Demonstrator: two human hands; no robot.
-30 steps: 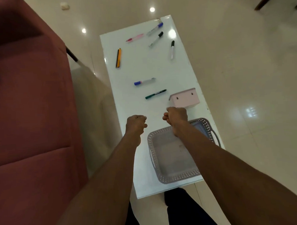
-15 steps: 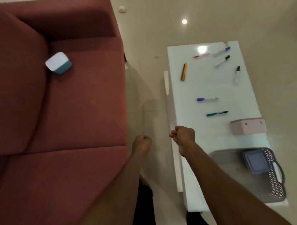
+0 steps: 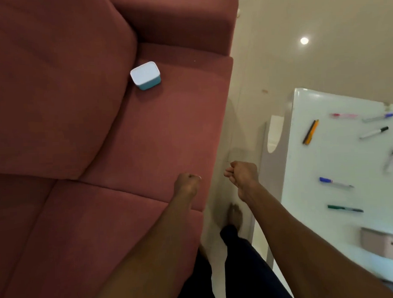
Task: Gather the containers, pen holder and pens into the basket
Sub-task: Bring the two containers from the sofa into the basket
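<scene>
The sofa (image 3: 128, 151) fills the left of the view, and the table (image 3: 347, 157) stands to the right with pens (image 3: 336, 182) scattered on it. A container (image 3: 145, 75) lies on the sofa seat against the back cushion, its long axis slanting across the seat. It sits well ahead and left of both fists. The left hand (image 3: 186, 182), curled and holding nothing, is nearer; the right hand (image 3: 242, 175) is likewise curled.
</scene>
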